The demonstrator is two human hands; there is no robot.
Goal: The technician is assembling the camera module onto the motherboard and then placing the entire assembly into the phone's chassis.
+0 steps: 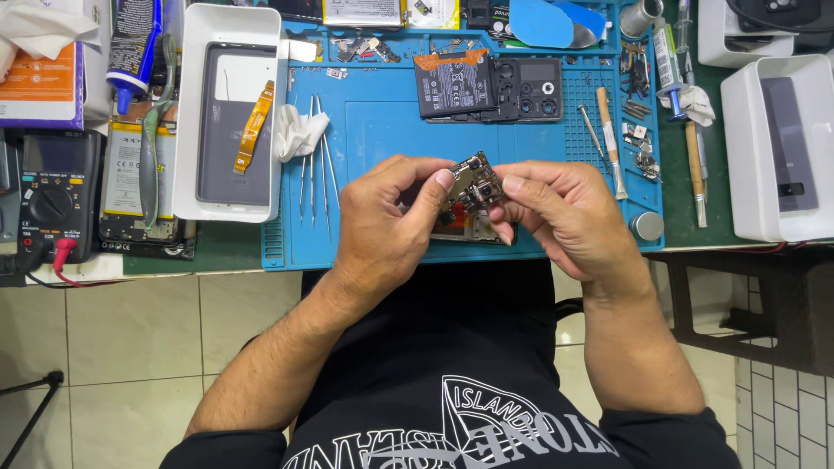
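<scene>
Dark, with coppery and metal bits, a small circuit board (476, 182) sat pinched between both hands above the near edge of a blue mat (382, 130). The left hand (382, 227) closed on the board's left side, thumb and forefinger meeting at its edge. The right hand (560, 213) gripped the right side with its fingertips curled inward. The board was tilted, its long axis running from lower left to upper right, with the upper corner pointing away from the person and one face turned up toward the camera.

Directly under the hands, partly hidden, lay an opened phone (469, 227) on the mat. Farther back on the mat rested a black battery (453, 85) with orange tape, just beside a dark back cover (528, 89) with camera holes. Thin metal tweezers (314, 161) lay to the left near a crumpled white cloth (297, 135). A white tray (188, 130) holding a grey phone panel (234, 122) stood at the mat's left edge, and a multimeter (50, 198) sat farther left on the surface. A second white tray (747, 148) stood at the right.
</scene>
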